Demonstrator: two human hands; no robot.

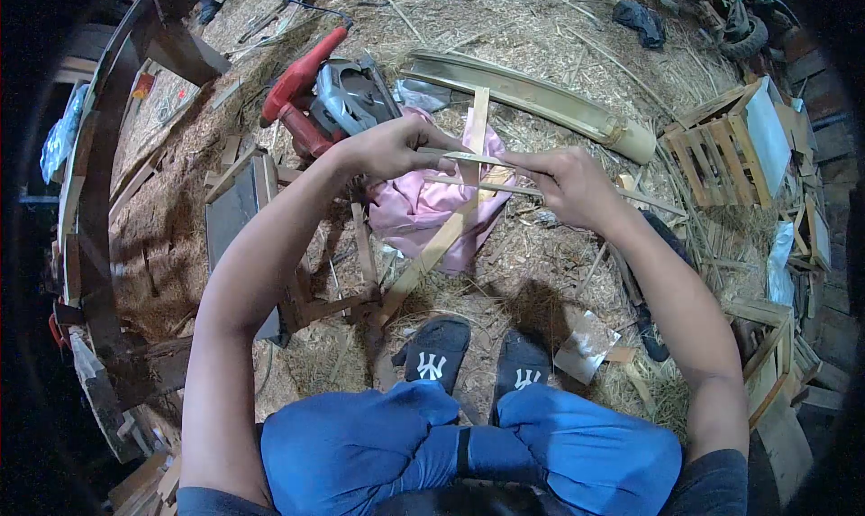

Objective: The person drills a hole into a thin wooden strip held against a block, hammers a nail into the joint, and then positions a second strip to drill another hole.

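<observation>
A short, thin, pale strip of wood or bamboo (479,159) spans the gap between my two hands at chest front. My left hand (396,146) pinches its left end, fingers curled, and my right hand (575,188) grips the right end between thumb and forefinger. Beneath them lies a crumpled pink cloth (405,210). A long wooden slat (431,256) slants across the cloth, and a thinner stick passes under my right hand. Just beyond my left hand rests a red and grey circular saw (311,74) with its cord running back.
Behind the cloth lies a split bamboo trunk (532,92). Slatted wooden crates (721,160) stand at the right, and a small wooden stand (239,210) is at the left. Wood shavings and straw cover the ground. My slippered feet (437,349) are below.
</observation>
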